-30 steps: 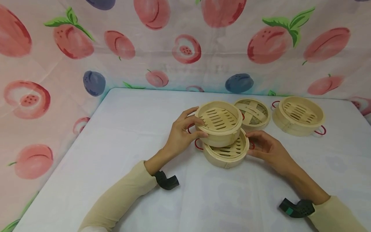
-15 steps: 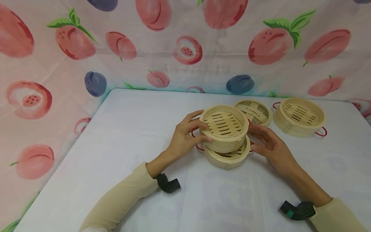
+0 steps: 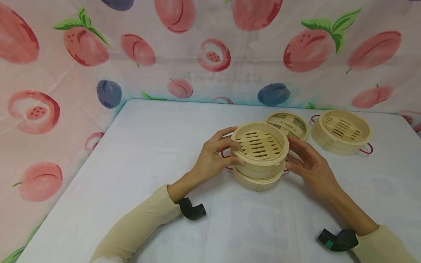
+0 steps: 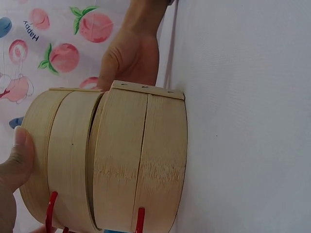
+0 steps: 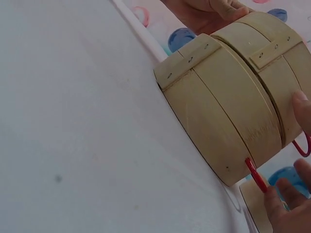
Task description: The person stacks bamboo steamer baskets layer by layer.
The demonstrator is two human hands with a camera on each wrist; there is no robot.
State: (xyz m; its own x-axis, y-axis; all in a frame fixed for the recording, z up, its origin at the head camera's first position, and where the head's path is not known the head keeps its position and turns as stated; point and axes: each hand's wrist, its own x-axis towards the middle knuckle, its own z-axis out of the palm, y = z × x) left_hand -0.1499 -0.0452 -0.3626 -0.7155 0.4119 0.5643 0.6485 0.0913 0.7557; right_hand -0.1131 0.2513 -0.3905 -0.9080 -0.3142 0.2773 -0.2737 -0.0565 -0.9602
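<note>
Two round bamboo steamer baskets stand one above the other in front of me. The upper steamer basket [image 3: 260, 146], with a slatted floor, sits nearly square over the lower steamer basket [image 3: 258, 182]; a thin dark seam shows between them in both wrist views. My left hand [image 3: 213, 157] grips the upper basket's left wall, fingers over the rim and thumb at the front. At its right side my right hand [image 3: 310, 168] holds the same basket, thumb on the wall. In the right wrist view its other fingers are near the lower basket's red handle [image 5: 256, 174].
Behind the stack lies a woven bamboo lid [image 3: 289, 124], partly hidden by the upper basket. A third steamer basket [image 3: 342, 133] with red handles stands at the back right. White cloth covers the table [image 3: 158, 131]; a fruit-print curtain [image 3: 164, 54] hangs behind and at the left.
The upper basket has moved right and toward me, down over the lower one, covering its slatted floor. My right hand has shifted from the lower basket up to the upper one.
</note>
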